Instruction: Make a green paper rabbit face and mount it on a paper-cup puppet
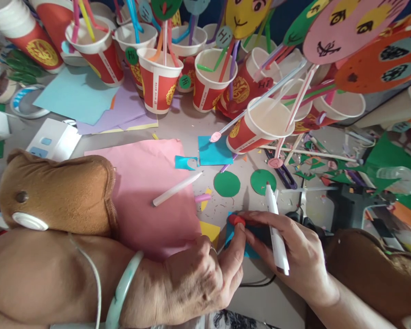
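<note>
My left hand (205, 274), with a pale green bangle on its wrist, comes in from the left. Its fingertips pinch a small round red piece (239, 220) that looks like paper. My right hand (294, 246) has a white marker (277, 233) lodged between its fingers, dark tip pointing away from me. The right fingertips also meet at the red piece, just over a blue paper square (251, 249). Beyond them two green paper circles (227, 184) lie flat. A white pen (178, 188) rests across a large pink sheet (150, 183) left of my hands.
Red-and-white paper cups (160, 87) holding straws and paper faces (352, 32) line the back. Brown plush cushions (58, 194) flank both sides. Blue and purple sheets (78, 91), scissors (303, 201), a black tool (351, 210) and paper scraps lie about.
</note>
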Demonstrator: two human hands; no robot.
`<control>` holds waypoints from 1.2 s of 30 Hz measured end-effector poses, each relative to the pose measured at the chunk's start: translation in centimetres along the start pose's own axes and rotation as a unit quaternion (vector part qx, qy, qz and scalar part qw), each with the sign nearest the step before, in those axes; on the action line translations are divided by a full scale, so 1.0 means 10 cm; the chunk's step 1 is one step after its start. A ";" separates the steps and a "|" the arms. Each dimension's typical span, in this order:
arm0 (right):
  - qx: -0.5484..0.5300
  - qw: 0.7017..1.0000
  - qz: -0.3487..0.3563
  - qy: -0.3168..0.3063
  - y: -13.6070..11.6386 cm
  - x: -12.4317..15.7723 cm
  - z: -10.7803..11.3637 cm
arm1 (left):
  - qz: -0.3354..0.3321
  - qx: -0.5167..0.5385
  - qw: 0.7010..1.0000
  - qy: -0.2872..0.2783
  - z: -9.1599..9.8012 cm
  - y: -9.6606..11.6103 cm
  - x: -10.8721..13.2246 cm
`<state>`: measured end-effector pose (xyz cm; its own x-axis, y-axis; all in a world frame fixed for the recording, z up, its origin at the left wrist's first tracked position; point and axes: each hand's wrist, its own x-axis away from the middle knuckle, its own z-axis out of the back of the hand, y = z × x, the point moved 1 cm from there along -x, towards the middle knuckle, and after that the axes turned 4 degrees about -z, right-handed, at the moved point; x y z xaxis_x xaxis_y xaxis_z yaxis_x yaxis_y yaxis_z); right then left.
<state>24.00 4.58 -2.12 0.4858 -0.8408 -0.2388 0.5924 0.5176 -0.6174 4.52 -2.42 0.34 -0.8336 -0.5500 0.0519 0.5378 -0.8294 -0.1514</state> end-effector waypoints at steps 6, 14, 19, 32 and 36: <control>-0.006 1.000 -0.002 0.002 -0.01 -0.01 -0.01 | 0.001 -0.004 1.000 0.001 0.01 -0.01 0.01; 0.000 1.000 -0.002 0.001 -0.01 -0.01 0.00 | 0.002 -0.003 1.000 0.014 -0.01 0.00 0.02; 0.003 1.000 -0.005 -0.004 -0.02 -0.02 0.00 | 0.003 0.000 0.999 0.032 -0.04 0.00 0.02; -0.173 0.976 -0.108 0.074 0.02 0.00 0.03 | -0.042 0.011 0.998 0.038 0.09 -0.20 0.03; -0.237 0.956 -0.098 0.142 0.08 -0.04 0.03 | -0.037 0.033 0.999 0.023 0.09 -0.19 0.03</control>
<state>24.46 5.43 -2.33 0.1612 -0.9583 -0.2358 0.2633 0.2720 -0.9256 3.42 -1.10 1.48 -0.8751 -0.4838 0.0158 0.4810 -0.8728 -0.0834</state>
